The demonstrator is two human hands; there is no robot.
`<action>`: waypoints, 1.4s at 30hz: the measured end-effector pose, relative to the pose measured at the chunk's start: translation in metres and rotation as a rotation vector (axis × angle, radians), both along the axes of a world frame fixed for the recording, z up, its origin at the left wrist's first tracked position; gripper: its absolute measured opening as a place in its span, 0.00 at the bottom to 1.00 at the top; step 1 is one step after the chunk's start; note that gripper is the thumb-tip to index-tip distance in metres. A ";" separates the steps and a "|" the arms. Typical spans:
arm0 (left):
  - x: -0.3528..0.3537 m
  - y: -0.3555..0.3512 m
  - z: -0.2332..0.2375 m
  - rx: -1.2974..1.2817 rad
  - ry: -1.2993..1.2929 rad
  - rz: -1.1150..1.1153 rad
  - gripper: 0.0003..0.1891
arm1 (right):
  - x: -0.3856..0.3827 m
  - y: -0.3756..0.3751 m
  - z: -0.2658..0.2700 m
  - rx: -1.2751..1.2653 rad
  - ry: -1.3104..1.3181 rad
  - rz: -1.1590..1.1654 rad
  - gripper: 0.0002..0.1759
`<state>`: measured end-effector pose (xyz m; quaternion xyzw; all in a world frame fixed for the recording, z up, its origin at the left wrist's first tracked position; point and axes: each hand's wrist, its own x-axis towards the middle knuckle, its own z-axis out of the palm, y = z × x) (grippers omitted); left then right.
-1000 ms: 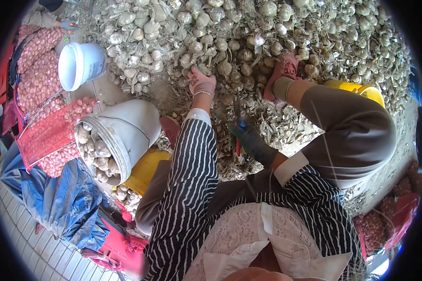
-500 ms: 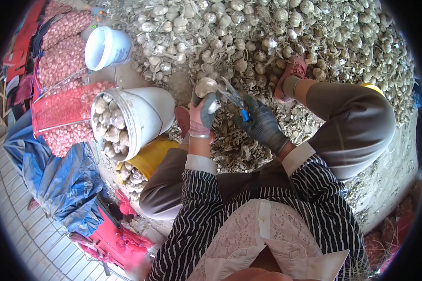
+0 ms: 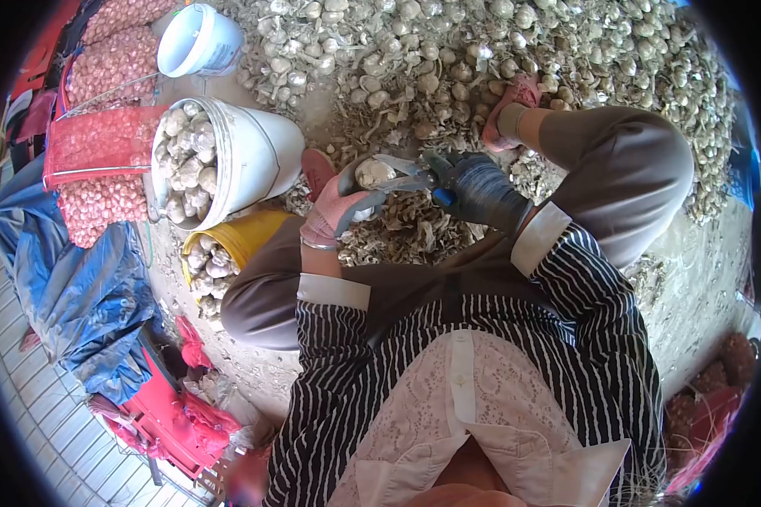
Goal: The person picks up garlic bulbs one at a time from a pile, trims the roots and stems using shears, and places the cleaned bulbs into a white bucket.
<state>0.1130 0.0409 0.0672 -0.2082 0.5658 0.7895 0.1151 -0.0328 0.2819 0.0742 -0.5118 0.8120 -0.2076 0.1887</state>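
Note:
My left hand (image 3: pixel 340 205), in a pink and grey glove, grips a garlic bulb (image 3: pixel 371 172) just above my knee. My right hand (image 3: pixel 475 188), in a dark glove, holds blue-handled shears (image 3: pixel 407 176) with the blades against the bulb. A big heap of untrimmed garlic (image 3: pixel 482 42) lies on the ground ahead. A white bucket (image 3: pixel 258 160) tilted to my left is full of garlic bulbs. Under it a yellow bucket (image 3: pixel 245 237) also holds bulbs.
An empty white bucket (image 3: pixel 196 40) lies further off at the upper left. Red mesh sacks of garlic (image 3: pixel 97 144) and a blue tarp (image 3: pixel 93 287) sit on the left. Cut stems and skins (image 3: pixel 414 232) litter the ground between my feet. More red sacks (image 3: pixel 719 389) lie at right.
My left hand picked a bulb from the heap and drew it back toward me. My right hand raised the shears to it. The view shifted toward the buckets.

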 end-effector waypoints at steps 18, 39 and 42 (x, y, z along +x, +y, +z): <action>-0.017 0.024 -0.029 0.932 0.355 0.700 0.18 | 0.044 -0.004 -0.072 -0.110 -0.823 -0.363 0.31; -0.014 0.055 -0.026 0.801 0.143 0.504 0.19 | 0.023 -0.010 -0.026 -0.112 -0.827 -0.263 0.27; -0.007 0.047 -0.042 0.529 -0.001 0.468 0.19 | 0.031 -0.008 -0.047 -0.133 -0.891 -0.287 0.31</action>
